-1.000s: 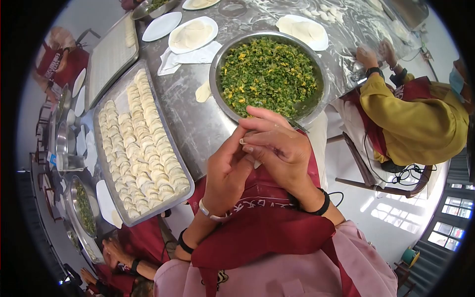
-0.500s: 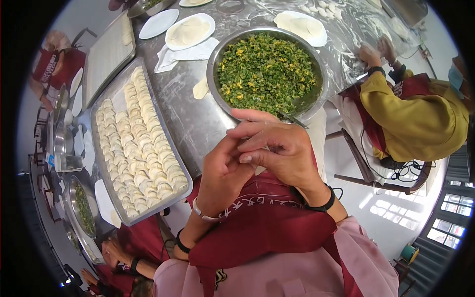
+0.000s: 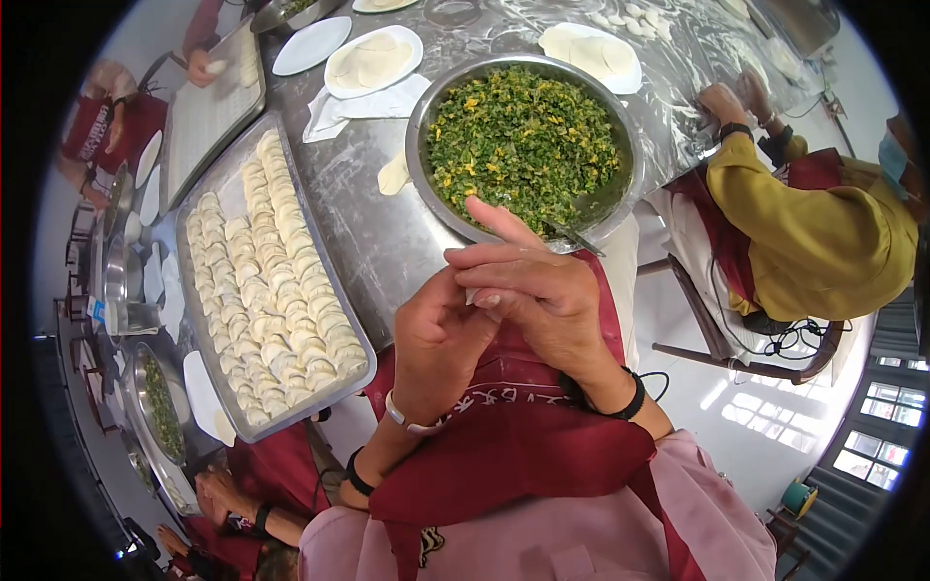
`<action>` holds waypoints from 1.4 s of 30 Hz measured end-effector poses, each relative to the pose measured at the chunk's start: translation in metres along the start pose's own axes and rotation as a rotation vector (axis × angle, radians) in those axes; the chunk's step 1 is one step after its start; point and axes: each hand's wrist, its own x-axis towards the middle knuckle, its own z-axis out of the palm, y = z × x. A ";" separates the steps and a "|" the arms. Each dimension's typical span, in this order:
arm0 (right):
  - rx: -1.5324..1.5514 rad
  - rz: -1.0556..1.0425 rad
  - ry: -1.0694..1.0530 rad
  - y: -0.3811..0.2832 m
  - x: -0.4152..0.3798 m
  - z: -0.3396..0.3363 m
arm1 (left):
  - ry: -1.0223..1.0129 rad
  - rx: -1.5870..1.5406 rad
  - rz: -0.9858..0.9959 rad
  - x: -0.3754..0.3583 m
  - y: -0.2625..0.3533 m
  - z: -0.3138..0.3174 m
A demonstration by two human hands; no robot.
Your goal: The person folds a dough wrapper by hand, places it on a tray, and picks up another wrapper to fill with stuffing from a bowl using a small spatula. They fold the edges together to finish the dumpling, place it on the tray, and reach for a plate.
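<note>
My left hand (image 3: 438,331) and my right hand (image 3: 554,295) meet in front of my apron, just short of the metal bowl. Between the pinching fingertips shows a pale sliver of a dumpling (image 3: 472,295); the rest of it is covered by my fingers. My right index finger points up and away toward the bowl. Beyond the hands, a wide steel bowl (image 3: 417,160) holds chopped green filling (image 3: 528,136) with yellow bits, and a utensil handle (image 3: 578,237) leans over its near rim. On the left, a metal tray (image 3: 339,290) carries rows of folded dumplings (image 3: 276,290).
Plates with round wrappers (image 3: 373,60) (image 3: 593,56) stand behind the bowl, near a white cloth (image 3: 334,108). A single wrapper (image 3: 392,174) lies left of the bowl. A second tray (image 3: 208,121) is at far left. A co-worker in yellow (image 3: 814,213) sits at right.
My right hand has shifted slightly down and closed nearer to the left, its index finger lifting more. At the far-left tray, another person's hand has come in holding a pale piece.
</note>
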 end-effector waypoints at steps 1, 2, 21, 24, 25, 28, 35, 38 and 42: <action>-0.013 0.006 0.011 -0.002 0.002 0.001 | -0.010 0.025 -0.006 0.000 -0.002 -0.002; 0.013 0.053 0.069 -0.009 0.004 0.006 | 0.016 -0.020 0.002 0.000 -0.003 -0.001; -0.352 -0.071 -0.015 -0.006 0.007 0.001 | -0.076 -0.651 -0.132 0.003 -0.006 -0.008; -0.269 0.003 0.102 -0.019 0.015 0.005 | -0.060 -0.615 -0.147 0.005 -0.006 -0.007; -0.271 0.028 0.114 -0.019 0.014 0.005 | -0.054 -0.620 -0.147 0.006 -0.004 -0.006; -0.307 0.035 0.088 -0.013 0.008 0.001 | 0.023 -0.632 -0.169 0.006 0.000 -0.002; -0.330 0.063 0.083 -0.016 0.004 -0.005 | -0.066 -0.642 -0.190 0.011 -0.007 -0.005; -0.293 0.120 0.303 -0.030 -0.004 -0.019 | 0.068 -0.700 -0.191 0.010 -0.013 -0.013; -0.332 0.190 0.688 -0.027 -0.028 -0.060 | 0.216 -0.744 -0.208 0.008 -0.034 -0.044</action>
